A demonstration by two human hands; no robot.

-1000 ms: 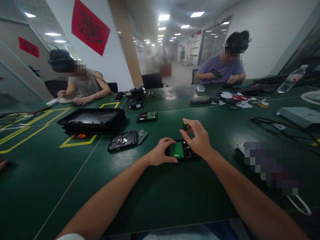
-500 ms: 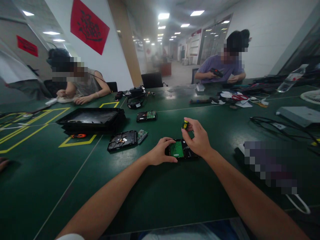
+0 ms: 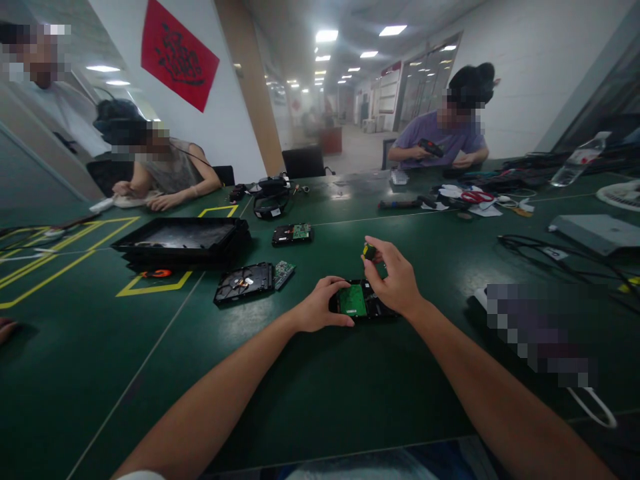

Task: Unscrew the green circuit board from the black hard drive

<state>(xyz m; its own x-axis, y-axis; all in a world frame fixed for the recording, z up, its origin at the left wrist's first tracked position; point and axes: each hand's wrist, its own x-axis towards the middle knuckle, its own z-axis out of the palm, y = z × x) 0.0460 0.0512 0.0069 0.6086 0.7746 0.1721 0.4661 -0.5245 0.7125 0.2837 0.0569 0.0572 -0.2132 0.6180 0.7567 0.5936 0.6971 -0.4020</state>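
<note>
A black hard drive (image 3: 354, 301) with a green circuit board lies flat on the table in front of me. My left hand (image 3: 319, 307) grips its left end, thumb on the near side and fingers on the far side. Above the drive's right part, my right hand (image 3: 396, 279) pinches the yellow and black handle of a small screwdriver (image 3: 369, 251). The hand covers part of the drive, and I cannot make out the screwdriver's tip. Left of my hands lie an opened drive casing (image 3: 245, 283) and a loose circuit board (image 3: 285, 273).
Another hard drive (image 3: 293, 233) lies farther back. Stacked black trays (image 3: 183, 237) stand at left, with an orange-handled tool (image 3: 157, 273) beside them. Cables (image 3: 545, 250), a grey box (image 3: 600, 232) and a pixelated object (image 3: 540, 333) lie at right. Co-workers sit across the table.
My hands stay almost in place, the screwdriver handle turned slightly in my right fingers. A standing person has come into view at the upper left.
</note>
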